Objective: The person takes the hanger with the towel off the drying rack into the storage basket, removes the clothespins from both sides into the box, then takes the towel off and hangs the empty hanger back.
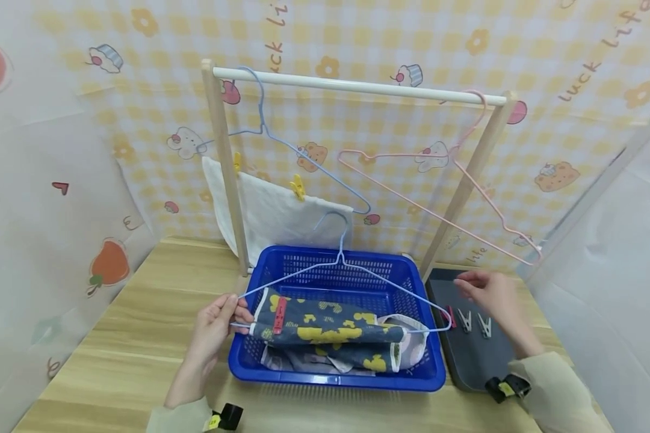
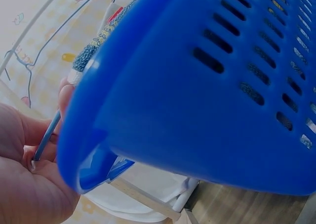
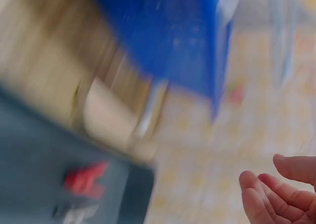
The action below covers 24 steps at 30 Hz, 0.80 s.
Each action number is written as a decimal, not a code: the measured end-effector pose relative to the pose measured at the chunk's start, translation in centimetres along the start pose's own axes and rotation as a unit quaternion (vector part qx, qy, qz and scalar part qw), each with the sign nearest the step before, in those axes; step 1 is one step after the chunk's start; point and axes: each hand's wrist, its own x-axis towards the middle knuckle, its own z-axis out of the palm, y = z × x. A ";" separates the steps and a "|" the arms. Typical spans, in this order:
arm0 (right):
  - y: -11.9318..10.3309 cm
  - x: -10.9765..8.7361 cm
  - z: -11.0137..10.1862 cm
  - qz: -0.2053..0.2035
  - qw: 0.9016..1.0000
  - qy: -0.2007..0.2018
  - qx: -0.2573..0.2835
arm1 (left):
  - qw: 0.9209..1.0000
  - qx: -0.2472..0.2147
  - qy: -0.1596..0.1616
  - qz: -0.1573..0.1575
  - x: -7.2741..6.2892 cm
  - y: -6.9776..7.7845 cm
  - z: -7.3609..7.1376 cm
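Note:
My left hand (image 1: 216,328) grips the left corner of a light blue hanger (image 1: 387,281) above the blue basket. A dark grey-blue towel (image 1: 338,316) with yellow patterns and white edging hangs folded over the hanger's bottom bar. Near its left end a red clothespin (image 1: 280,315) clips it to the bar. In the left wrist view the hanger's wire (image 2: 47,137) runs across the fingers. My right hand (image 1: 490,294), fingers loosely bent and holding nothing, hovers over the dark grey tray (image 1: 460,361). Below it lie two pale clothespins (image 1: 485,325) and a red clothespin (image 1: 451,317).
More cloth (image 1: 411,349) lies in the blue basket (image 1: 338,380). Behind stands a rack with a white rail (image 1: 357,88). A blue hanger (image 1: 314,162) carries a white cloth (image 1: 276,213) on yellow clothespins (image 1: 298,187); a bare pink hanger (image 1: 411,195) hangs at right.

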 end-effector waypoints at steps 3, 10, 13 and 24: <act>-2.9 -0.8 0.7 -0.048 0.997 0.048 0.024 | 1.000 -0.002 0.001 -0.004 0.1 0.0 0.1; -7.2 -1.7 2.2 -0.120 0.988 0.081 0.044 | 1.000 0.000 0.001 -0.009 0.2 0.1 0.2; -8.2 -1.8 2.7 -0.136 0.987 0.067 0.053 | 1.000 0.000 0.003 -0.006 0.2 0.1 0.2; -13.9 -1.8 7.1 -0.217 0.969 -0.040 0.114 | 1.000 -0.007 0.002 0.001 0.1 0.0 0.2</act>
